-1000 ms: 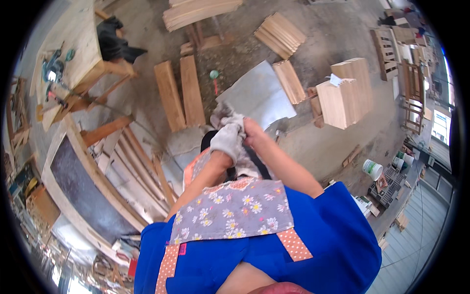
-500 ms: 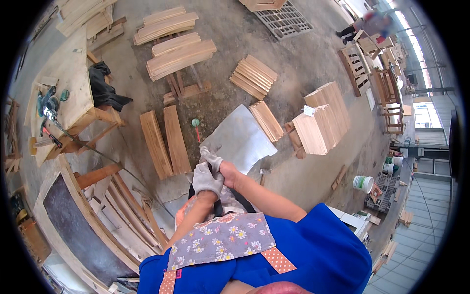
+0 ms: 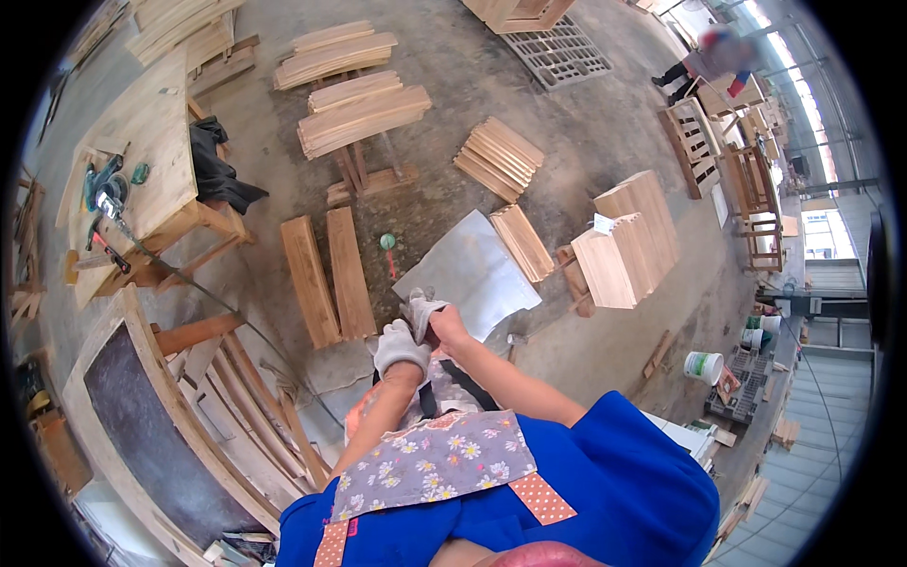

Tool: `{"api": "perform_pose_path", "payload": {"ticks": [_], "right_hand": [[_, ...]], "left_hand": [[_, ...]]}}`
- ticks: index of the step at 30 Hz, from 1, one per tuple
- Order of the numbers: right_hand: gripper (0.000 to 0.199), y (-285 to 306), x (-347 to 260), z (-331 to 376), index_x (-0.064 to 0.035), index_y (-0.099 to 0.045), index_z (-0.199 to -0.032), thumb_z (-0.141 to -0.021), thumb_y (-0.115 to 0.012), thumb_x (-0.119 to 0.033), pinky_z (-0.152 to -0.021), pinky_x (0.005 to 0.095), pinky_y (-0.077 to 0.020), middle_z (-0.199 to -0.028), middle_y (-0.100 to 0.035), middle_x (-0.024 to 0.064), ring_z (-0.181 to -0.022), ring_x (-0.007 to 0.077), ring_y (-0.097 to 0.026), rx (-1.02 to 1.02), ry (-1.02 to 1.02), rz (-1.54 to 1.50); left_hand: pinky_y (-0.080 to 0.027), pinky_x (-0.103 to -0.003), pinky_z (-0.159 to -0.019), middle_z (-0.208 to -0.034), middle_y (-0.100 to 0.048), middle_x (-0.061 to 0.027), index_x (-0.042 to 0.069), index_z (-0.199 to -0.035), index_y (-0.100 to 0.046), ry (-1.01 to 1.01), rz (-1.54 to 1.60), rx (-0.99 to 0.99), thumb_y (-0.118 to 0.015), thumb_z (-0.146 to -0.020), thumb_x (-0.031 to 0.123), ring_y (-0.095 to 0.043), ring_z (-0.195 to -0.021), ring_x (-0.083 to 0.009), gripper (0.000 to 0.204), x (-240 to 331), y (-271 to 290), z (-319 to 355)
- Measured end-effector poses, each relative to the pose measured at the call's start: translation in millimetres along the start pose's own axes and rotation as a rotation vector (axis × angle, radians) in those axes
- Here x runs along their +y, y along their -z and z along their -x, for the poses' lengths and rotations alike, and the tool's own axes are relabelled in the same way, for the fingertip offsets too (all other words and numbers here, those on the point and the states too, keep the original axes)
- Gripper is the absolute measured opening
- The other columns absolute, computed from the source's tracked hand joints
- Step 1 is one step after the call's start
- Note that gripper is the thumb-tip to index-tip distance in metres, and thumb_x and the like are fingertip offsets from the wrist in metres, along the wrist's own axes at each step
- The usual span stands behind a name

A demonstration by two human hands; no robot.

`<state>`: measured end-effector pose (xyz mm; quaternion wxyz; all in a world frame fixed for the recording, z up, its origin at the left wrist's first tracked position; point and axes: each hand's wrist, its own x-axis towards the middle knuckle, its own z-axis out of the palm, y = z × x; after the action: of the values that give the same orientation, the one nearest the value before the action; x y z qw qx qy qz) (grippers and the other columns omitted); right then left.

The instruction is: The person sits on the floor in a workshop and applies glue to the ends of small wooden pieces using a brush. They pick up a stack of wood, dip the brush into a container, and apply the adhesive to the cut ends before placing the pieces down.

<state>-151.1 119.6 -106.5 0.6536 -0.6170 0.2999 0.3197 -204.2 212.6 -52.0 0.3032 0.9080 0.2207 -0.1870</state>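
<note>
My left hand (image 3: 401,348), in a greyish-white work glove, is closed against my right hand in front of my apron. A second greyish-white work glove (image 3: 423,308) extends from the finger end of my right hand (image 3: 448,329). The back of that hand and its wrist are bare. Whether the right fingers are inside the glove or pinching it is hidden. Below the hands hangs a grey flowered apron (image 3: 444,458). Just beyond them on the floor lies a shiny grey sheet (image 3: 472,269).
Wooden boards (image 3: 351,274) lie ahead-left, beside a green round-headed object (image 3: 387,242). A workbench (image 3: 142,132) with power tools is at left, above a framed panel (image 3: 156,416). Board stacks (image 3: 628,246) stand right, near a white bucket (image 3: 703,367). Another person (image 3: 713,59) is far right.
The second glove has moved slightly right, and its fingers now look bunched up rather than stretched forward. My left hand remains beside it. The whole view has shifted a little.
</note>
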Motion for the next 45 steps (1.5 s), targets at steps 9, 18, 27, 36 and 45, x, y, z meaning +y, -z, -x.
{"api": "perform_pose_path", "payload": {"ticks": [9,18,27,36,45], "right_hand": [[0.03,-14.0,-44.0,6.8,-0.0074,-0.054,-0.114,-0.093,-0.046,-0.026,-0.084,0.0402,-0.0484,-0.104,-0.061,0.0073,-0.094,0.0226,-0.059,-0.622,-0.403,-0.498],[0.029,-25.2,-10.4,5.1,-0.0216,-0.049,-0.112,-0.085,-0.053,-0.028,-0.089,0.0495,-0.0433,-0.115,-0.055,0.0038,-0.107,0.0311,-0.052,-0.585,-0.445,-0.505],[0.04,-29.5,-16.3,-16.9,-0.0204,-0.046,-0.12,-0.082,-0.057,-0.019,-0.086,0.0431,-0.0452,-0.114,-0.052,0.0088,-0.104,0.0259,-0.051,-0.67,-0.276,-0.526],[0.05,79.5,-15.7,-70.3,-0.0128,-0.049,-0.124,-0.088,-0.044,-0.048,-0.093,0.0467,-0.0399,-0.117,-0.056,0.0109,-0.11,0.0317,-0.051,-0.728,-0.153,-0.25],[0.059,205.4,-40.1,-169.2,-0.0108,-0.047,-0.125,-0.086,-0.044,-0.056,-0.092,0.0489,-0.0393,-0.115,-0.055,0.0123,-0.105,0.031,-0.051,-0.678,-0.386,-0.332]], "left_hand": [[-0.046,-0.046,-0.067,-0.082,-0.062,-0.0187,0.007,-0.089,-0.052,-0.18,0.346,0.079,-0.06,-0.072,0.024,-0.06,-0.077,-0.04,0.026,2.7,-12.1,10.0],[-0.045,-0.044,-0.061,-0.072,-0.058,-0.0187,0.006,-0.084,-0.048,-0.257,0.526,0.182,-0.059,-0.074,0.019,-0.058,-0.068,-0.0391,0.019,-17.4,4.7,28.8],[-0.043,-0.041,-0.063,-0.071,-0.057,-0.0176,0.006,-0.086,-0.049,-0.277,0.541,-0.022,-0.057,-0.073,0.016,-0.056,-0.068,-0.0378,0.018,5.0,17.4,12.8],[-0.044,-0.041,-0.062,-0.072,-0.059,-0.0172,0.008,-0.086,-0.052,-0.282,0.47,-0.16,-0.055,-0.074,0.019,-0.058,-0.068,-0.0376,0.017,85.0,-36.8,-9.4],[-0.044,-0.041,-0.062,-0.074,-0.059,-0.0162,0.01,-0.085,-0.051,-0.218,0.428,-0.124,-0.058,-0.072,0.023,-0.058,-0.069,-0.0364,0.02,174.2,-108.7,-49.8]]}}
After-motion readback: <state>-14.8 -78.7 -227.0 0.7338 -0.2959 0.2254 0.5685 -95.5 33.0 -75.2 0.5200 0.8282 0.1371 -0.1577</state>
